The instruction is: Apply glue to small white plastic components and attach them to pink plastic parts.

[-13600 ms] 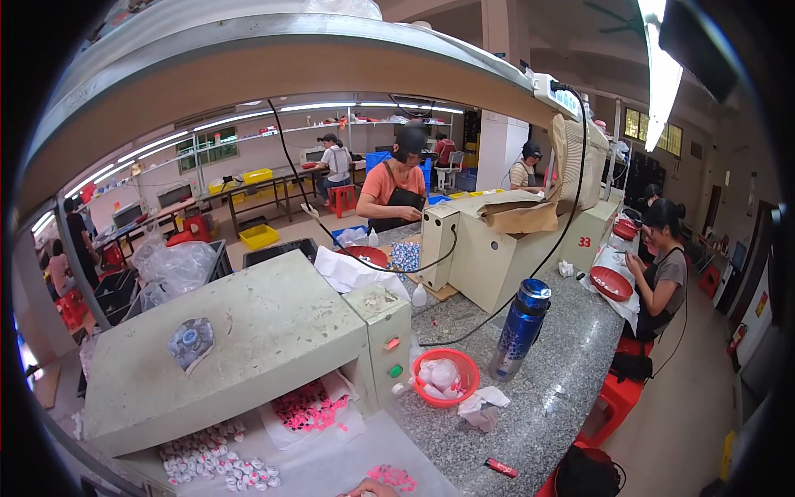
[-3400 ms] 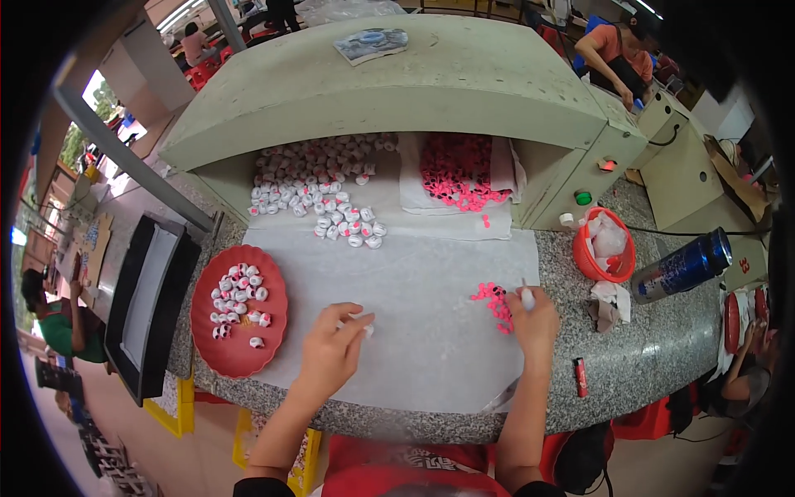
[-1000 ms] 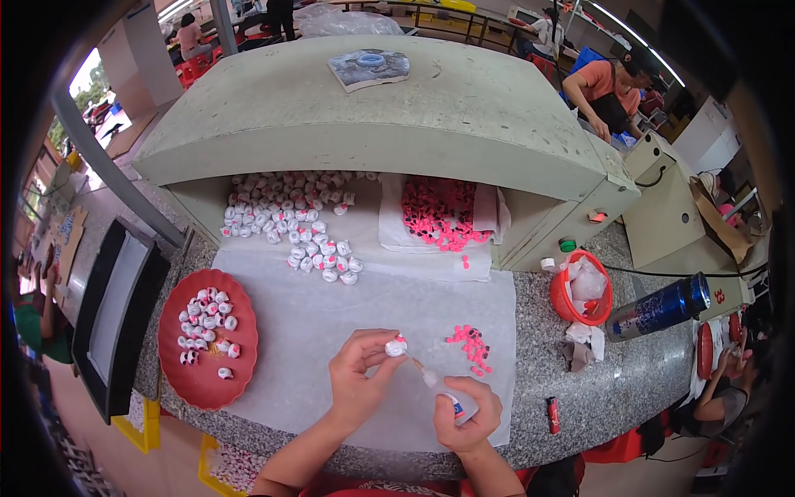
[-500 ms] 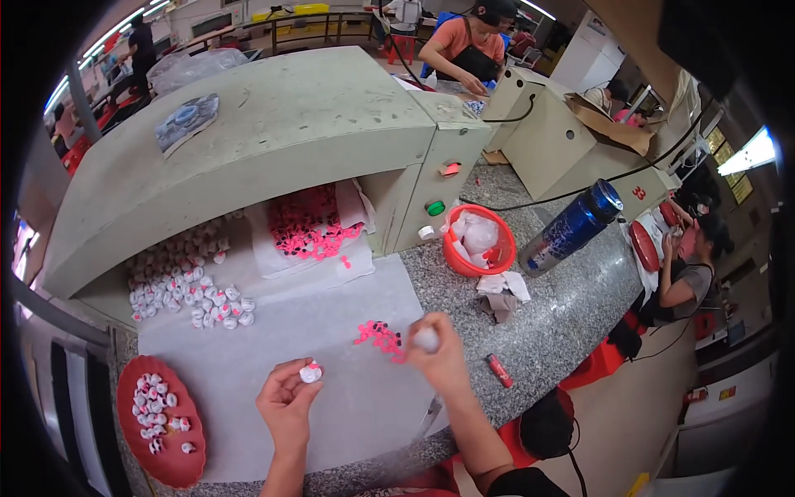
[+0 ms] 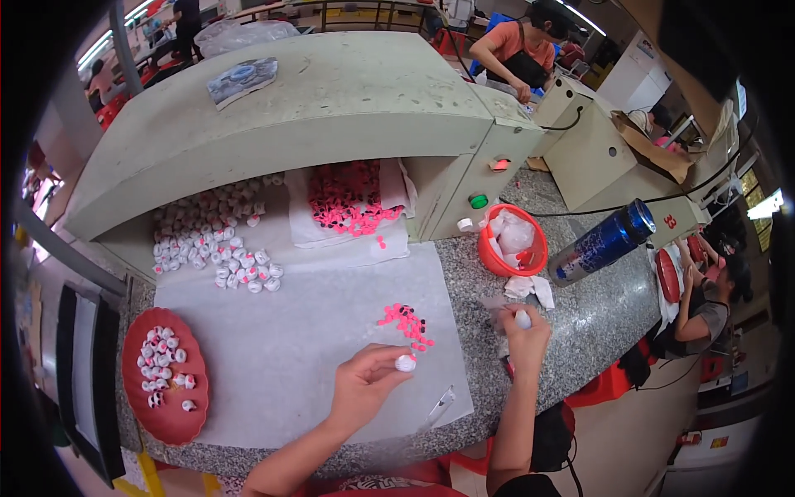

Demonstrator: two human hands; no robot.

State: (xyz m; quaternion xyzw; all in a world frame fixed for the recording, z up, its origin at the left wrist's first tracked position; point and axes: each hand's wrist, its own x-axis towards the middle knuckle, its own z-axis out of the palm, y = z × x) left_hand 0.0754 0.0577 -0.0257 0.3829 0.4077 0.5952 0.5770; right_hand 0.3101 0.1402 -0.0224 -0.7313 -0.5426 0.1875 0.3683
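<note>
Between thumb and fingertips, my left hand (image 5: 368, 385) holds a small white ball-shaped piece (image 5: 405, 363) with a pink spot. Just beyond it a loose pile of small pink and black pieces (image 5: 406, 323) lies on the white paper sheet (image 5: 273, 356). My right hand (image 5: 528, 341) is closed round a small whitish rounded object (image 5: 522, 319); its kind is not clear. That hand is over the granite worktop, right beside a crumpled grey cloth (image 5: 498, 308); whether they touch I cannot tell. A clear pen-like tool (image 5: 440, 406) lies near the sheet's front right corner.
A red scalloped tray (image 5: 174, 410) with white pieces stands left. Under the grey-green machine hood (image 5: 273, 124) are many white pieces (image 5: 240, 267) and pink ones (image 5: 352, 199). Right are a red basket (image 5: 540, 248) and a blue bottle (image 5: 600, 242). A co-worker (image 5: 517, 50) sits beyond.
My left hand has moved right with the white piece, close to the pink pile. My right hand has gone right, off the paper to the grey cloth. The whole view has shifted.
</note>
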